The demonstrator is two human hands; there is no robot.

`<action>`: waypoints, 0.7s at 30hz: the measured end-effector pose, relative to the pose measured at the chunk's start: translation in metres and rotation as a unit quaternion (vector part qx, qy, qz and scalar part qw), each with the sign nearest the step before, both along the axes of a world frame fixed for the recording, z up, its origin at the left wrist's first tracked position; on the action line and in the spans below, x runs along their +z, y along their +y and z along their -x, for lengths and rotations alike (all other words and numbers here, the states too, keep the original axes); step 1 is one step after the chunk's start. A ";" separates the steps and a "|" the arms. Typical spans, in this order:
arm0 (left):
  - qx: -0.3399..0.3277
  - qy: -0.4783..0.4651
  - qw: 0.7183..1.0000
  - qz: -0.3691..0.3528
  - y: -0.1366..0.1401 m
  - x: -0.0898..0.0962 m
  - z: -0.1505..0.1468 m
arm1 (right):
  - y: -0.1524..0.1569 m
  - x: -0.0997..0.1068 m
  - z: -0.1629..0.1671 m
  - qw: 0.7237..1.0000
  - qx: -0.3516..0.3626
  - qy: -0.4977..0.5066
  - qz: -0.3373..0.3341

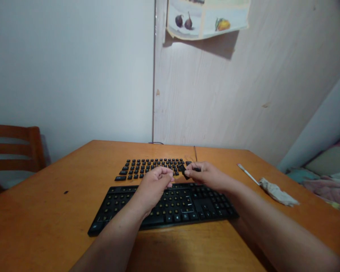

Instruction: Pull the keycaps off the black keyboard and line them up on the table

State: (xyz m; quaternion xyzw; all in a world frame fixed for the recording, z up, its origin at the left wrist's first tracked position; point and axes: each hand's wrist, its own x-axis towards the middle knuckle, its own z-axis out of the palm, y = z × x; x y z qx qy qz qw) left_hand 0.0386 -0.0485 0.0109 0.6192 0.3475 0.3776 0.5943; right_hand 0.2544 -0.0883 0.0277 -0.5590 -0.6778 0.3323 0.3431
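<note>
Held between the thumb and fingers of my right hand (205, 174) is a black keycap (184, 172), wide and flat like a large key. Another dark piece shows between those fingers, with thin wire lines above it; its kind is unclear. My left hand (155, 185) is closed in a pinch just left of the keycap, and whatever is in its fingertips is too small to make out. Both hands are above a black keyboard (200, 206), which has bare key posts over its left part and keys still on its right part. Rows of loose keycaps (141, 167) lie behind it.
A white-handled brush (248, 173) and a crumpled cloth (277, 192) lie on the right of the wooden table (53, 215). One small dark piece (66, 192) is at the left. A cable (195, 153) runs toward the wall. A wooden chair (14, 147) stands at the left.
</note>
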 end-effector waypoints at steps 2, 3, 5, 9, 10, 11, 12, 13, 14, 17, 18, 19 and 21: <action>-0.018 -0.003 1.000 0.012 -0.002 0.001 0.000 | -0.010 0.002 0.009 0.999 0.018 0.029 0.011; -0.026 -0.006 1.000 0.015 -0.003 0.001 0.000 | -0.014 0.002 0.013 0.999 0.023 0.043 0.022; -0.043 -0.015 0.999 0.017 -0.005 0.002 0.000 | -0.021 0.000 0.020 0.996 0.034 0.066 0.041; -0.052 -0.032 0.998 0.012 -0.006 0.003 -0.001 | -0.026 -0.005 0.027 0.994 0.040 0.084 0.063; -0.042 -0.034 0.998 0.012 -0.006 0.003 -0.002 | -0.026 -0.007 0.029 0.993 0.036 0.089 0.066; -0.027 -0.037 0.999 0.014 -0.005 0.003 -0.002 | -0.027 -0.008 0.030 0.993 0.032 0.094 0.067; -0.011 -0.041 0.999 0.018 -0.004 0.003 -0.002 | -0.027 -0.009 0.030 0.992 0.029 0.099 0.067; 0.006 -0.046 0.999 0.021 -0.004 0.003 -0.002 | -0.028 -0.009 0.031 0.992 0.025 0.103 0.065; 0.021 -0.051 0.998 0.024 -0.003 0.002 -0.002 | -0.028 -0.010 0.032 0.992 0.022 0.106 0.063; 0.042 -0.056 0.997 0.022 -0.001 0.001 -0.002 | -0.029 -0.011 0.034 0.992 0.005 0.110 0.057; 0.044 -0.055 0.997 0.019 -0.001 0.001 -0.002 | -0.029 -0.011 0.035 0.992 0.000 0.113 0.057; 0.045 -0.053 0.997 0.017 -0.001 0.000 -0.002 | -0.029 -0.012 0.035 0.991 -0.003 0.116 0.058; 0.046 -0.050 0.998 0.014 -0.001 0.000 -0.002 | -0.029 -0.012 0.037 0.989 -0.007 0.132 0.062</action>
